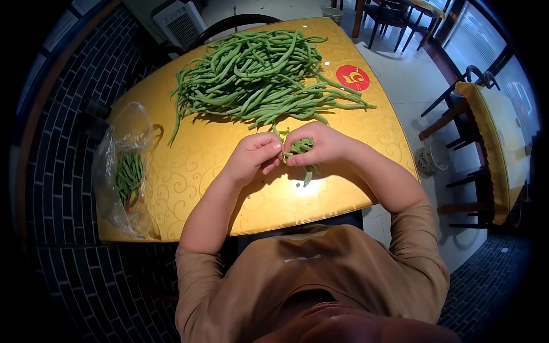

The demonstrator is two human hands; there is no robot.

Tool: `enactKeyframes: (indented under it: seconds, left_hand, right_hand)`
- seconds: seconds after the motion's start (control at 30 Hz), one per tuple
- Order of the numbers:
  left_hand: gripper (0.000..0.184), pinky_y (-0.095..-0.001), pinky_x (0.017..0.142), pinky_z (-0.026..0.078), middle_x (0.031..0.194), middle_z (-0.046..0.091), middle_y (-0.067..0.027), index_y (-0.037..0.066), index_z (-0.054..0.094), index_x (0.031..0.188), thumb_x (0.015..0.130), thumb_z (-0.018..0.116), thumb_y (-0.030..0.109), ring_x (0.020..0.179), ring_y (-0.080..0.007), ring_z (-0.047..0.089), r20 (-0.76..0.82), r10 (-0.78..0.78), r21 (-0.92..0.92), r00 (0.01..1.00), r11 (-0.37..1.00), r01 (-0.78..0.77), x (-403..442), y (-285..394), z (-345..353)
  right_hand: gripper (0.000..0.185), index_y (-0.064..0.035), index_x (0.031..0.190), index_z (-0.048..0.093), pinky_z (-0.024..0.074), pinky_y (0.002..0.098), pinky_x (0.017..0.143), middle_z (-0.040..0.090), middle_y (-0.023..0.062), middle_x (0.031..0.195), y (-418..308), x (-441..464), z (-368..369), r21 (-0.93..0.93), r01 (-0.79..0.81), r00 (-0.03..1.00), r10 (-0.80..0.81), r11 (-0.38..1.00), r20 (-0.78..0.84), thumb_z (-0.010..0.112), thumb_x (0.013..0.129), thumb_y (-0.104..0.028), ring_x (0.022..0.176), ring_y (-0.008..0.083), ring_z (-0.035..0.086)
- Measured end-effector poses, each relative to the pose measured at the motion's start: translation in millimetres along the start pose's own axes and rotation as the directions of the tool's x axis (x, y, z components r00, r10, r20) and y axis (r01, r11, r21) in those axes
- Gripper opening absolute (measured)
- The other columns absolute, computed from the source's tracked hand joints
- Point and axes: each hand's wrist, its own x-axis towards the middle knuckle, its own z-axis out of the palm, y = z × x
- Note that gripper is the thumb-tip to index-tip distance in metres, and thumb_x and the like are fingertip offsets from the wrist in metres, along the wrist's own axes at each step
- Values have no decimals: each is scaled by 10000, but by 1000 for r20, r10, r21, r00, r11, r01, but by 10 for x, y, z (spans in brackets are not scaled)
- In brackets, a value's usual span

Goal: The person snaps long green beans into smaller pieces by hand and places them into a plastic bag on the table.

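Note:
A large heap of long green beans point(246, 74) lies across the far half of the yellow table point(189, 171). Just below the heap, my right hand point(320, 146) is closed round a small bunch of green bean pieces point(302, 147), with some ends hanging below it. My left hand point(257, 154) touches it from the left, thumb and forefinger pinched on the end of a bean. Small green bits lie on the table below the hands. At the left, a clear plastic bag point(123, 171) holds more bean pieces point(130, 174).
A round red sticker point(353, 78) is on the table's far right. Behind the table stands a dark chair point(237, 22). To the right are a patterned bin point(433, 157) on the floor and another table with a yellow cloth point(497, 143). A dark brick wall is at the left.

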Motion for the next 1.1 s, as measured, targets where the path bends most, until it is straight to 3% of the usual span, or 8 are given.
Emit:
enactKeyframes:
  seconds: [0.17,0.2,0.27,0.53,0.83,0.97,1.03,1.1]
  left_hand:
    - [118,-220,497,396,699,566,-59,27,584,862,871,527,130,524,-118,499,42,-76,-199,996,976,83,77,-55,-123]
    - [101,-237,524,414,746,570,-71,32,587,892,852,537,110,552,-140,512,-79,40,207,996,978,-23,74,-61,-112]
    - [144,-272,579,451,839,577,-96,41,592,951,815,558,70,608,-185,539,-132,356,867,925,493,-66,80,-50,-66]
    - [222,-317,693,478,1008,544,-123,57,594,1013,793,595,37,874,-266,558,-120,610,955,783,287,-78,475,-259,-296]
    - [106,-344,617,473,821,559,-137,11,582,872,779,612,53,702,-282,574,-97,666,979,739,196,-49,309,-88,-247]
    - [120,-259,545,439,767,566,-58,2,564,924,816,582,52,630,-130,545,-363,538,793,760,607,-51,90,55,-370]
    - [106,-214,518,412,764,564,-43,-1,561,922,836,570,59,608,-88,519,-429,263,276,864,949,-152,-45,230,-407]
    - [95,-157,483,369,755,564,-39,1,540,938,865,539,62,569,-61,494,-326,174,-107,929,970,-219,-91,323,-384]
  right_hand:
    - [257,-59,872,628,450,273,686,631,63,791,4,-19,-18,118,80,996,-84,990,36,717,720,-246,734,157,584]
    - [242,-48,858,622,451,269,679,628,50,785,7,-24,-56,150,41,996,-53,988,74,715,725,-227,724,148,583]
    - [220,-32,840,608,459,267,667,624,46,784,-6,-41,-100,271,-60,992,27,961,121,711,733,-193,702,144,583]
    - [172,-5,874,517,527,335,684,612,138,794,58,-6,100,843,-237,971,134,482,196,642,762,-42,719,236,637]
    - [210,7,933,582,471,252,588,555,47,709,80,74,102,879,-166,965,258,446,51,641,743,-56,614,123,538]
    - [190,-7,861,568,443,258,565,535,41,696,229,98,62,879,-158,969,243,449,50,673,722,-84,591,140,514]
    - [176,-7,843,565,434,252,564,533,43,682,255,101,92,870,-136,973,231,473,26,670,730,-93,590,140,512]
    - [165,-5,826,562,426,247,564,531,46,671,263,113,128,861,-128,973,229,493,14,665,742,-103,589,138,511]
